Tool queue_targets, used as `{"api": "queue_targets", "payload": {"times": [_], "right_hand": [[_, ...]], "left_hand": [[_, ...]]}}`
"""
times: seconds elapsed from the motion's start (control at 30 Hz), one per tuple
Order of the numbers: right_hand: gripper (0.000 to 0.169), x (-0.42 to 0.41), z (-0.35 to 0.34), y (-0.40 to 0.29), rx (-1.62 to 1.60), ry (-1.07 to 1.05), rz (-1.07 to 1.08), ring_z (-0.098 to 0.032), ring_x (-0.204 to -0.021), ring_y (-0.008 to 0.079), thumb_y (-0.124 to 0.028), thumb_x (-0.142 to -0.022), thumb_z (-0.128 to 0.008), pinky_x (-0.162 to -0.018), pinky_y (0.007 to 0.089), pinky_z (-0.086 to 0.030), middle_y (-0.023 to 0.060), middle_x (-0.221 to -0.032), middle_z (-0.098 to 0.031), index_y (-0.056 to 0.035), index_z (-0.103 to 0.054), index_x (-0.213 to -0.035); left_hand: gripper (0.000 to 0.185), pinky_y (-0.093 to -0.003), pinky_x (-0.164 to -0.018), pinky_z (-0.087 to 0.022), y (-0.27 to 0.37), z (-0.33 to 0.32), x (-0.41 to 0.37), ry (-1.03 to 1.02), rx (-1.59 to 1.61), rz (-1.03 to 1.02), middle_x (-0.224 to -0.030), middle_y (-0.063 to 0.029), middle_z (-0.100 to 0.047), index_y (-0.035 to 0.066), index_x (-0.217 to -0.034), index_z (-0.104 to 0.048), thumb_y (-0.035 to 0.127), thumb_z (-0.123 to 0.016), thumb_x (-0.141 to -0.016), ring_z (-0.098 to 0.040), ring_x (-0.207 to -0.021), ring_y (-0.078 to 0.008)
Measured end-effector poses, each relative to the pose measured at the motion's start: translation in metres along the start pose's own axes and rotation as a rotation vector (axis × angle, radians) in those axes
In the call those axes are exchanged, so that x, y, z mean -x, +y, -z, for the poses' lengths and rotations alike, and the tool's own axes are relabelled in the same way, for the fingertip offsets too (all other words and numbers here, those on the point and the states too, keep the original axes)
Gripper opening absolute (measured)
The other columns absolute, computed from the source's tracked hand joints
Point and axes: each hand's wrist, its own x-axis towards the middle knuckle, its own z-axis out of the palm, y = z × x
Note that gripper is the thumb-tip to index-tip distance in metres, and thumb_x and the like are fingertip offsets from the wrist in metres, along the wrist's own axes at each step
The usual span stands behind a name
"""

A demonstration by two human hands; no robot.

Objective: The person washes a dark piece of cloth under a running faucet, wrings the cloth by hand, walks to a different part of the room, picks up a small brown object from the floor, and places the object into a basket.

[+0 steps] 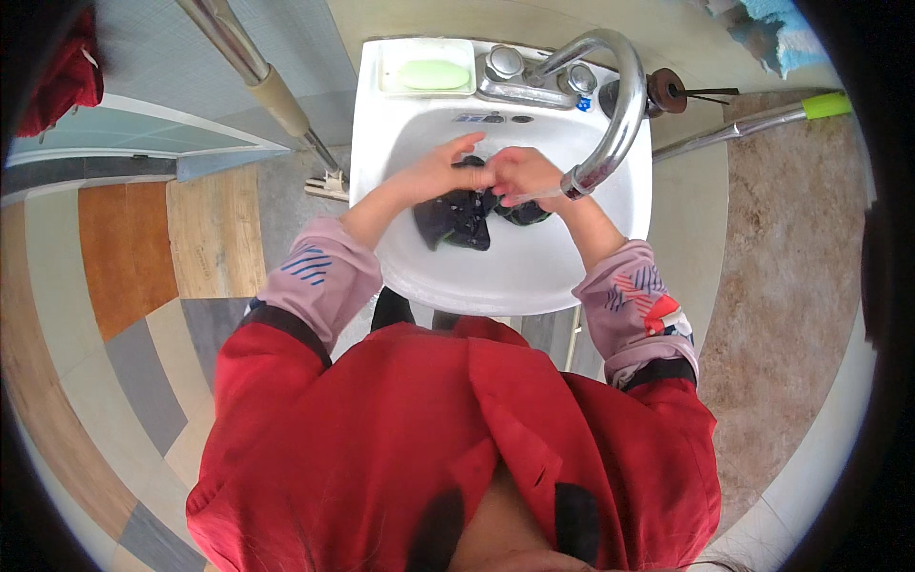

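My left hand [447,171] reaches over the white washbasin [529,275], its thumb spread away from the fingers. Its fingertips meet my right hand [527,174], whose fingers are curled under the spout. Whether anything is inside those curled fingers is hidden. Wet black cloth [454,218] with a green edge lies bunched in the basin below the left hand. More dark, green-edged fabric [525,213] shows beneath the right hand. A thin stream of water runs from the curved chrome faucet [629,93] onto the fingers of the right hand.
A green soap bar [433,74] lies in a white soap dish [387,80] at the back left rim. Metal tap knobs [505,62] stand beside it. A mop with a metal pole [229,43] leans left of the basin; another pole [743,129] with a green end is at right.
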Motion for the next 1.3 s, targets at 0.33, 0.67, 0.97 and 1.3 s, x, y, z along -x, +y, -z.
{"api": "queue_targets", "payload": {"times": [0.33,0.67,0.97,1.3], "right_hand": [[0.027,0.009,-0.057,0.012,-0.648,0.207,0.078,-0.056,-0.067,0.0146,-0.030,-0.087,-0.047,-0.056,0.0254,-0.045,0.0035,-0.073,-0.058,-0.0050,-0.055,-0.085],[0.036,0.062,-0.051,0.043,0.547,0.495,0.293,-0.052,-0.093,0.0295,-0.030,-0.089,-0.043,-0.081,0.0341,-0.040,0.0145,-0.100,-0.056,-0.0043,-0.048,-0.113],[0.037,0.078,-0.074,0.034,-1.139,0.231,0.137,-0.051,-0.093,0.0216,-0.034,-0.088,-0.043,-0.083,0.0369,-0.041,0.0080,-0.099,-0.055,-0.0047,-0.048,-0.109],[0.032,0.111,-0.088,0.033,-0.884,0.617,-0.037,-0.049,-0.057,0.0143,-0.040,-0.078,-0.053,-0.053,0.0270,-0.042,0.0027,-0.064,-0.052,-0.0086,-0.054,-0.072]], "left_hand": [[0.039,-0.0309,-0.057,-0.046,-0.010,-0.084,-0.023,0.397,1.296,0.391,-0.074,-0.0079,-0.055,0.007,-0.075,-0.055,0.045,-0.048,-0.079,-0.054,-0.068,-0.0191],[0.025,-0.0394,-0.081,-0.041,0.005,-0.064,0.038,0.330,-0.529,0.166,-0.096,-0.0206,-0.056,-0.002,-0.091,-0.059,0.016,-0.050,-0.075,-0.051,-0.096,-0.0313],[0.018,-0.0447,-0.073,-0.039,-0.006,-0.145,0.008,0.445,0.520,-0.084,-0.089,-0.0232,-0.054,-0.001,-0.089,-0.050,0.004,-0.039,-0.076,-0.052,-0.086,-0.0377],[0.042,-0.0411,-0.082,-0.040,0.023,-0.175,0.078,0.366,-0.361,-0.285,-0.109,-0.0282,-0.046,-0.007,-0.115,-0.031,0.010,-0.044,-0.079,-0.049,-0.098,-0.0394]]}}
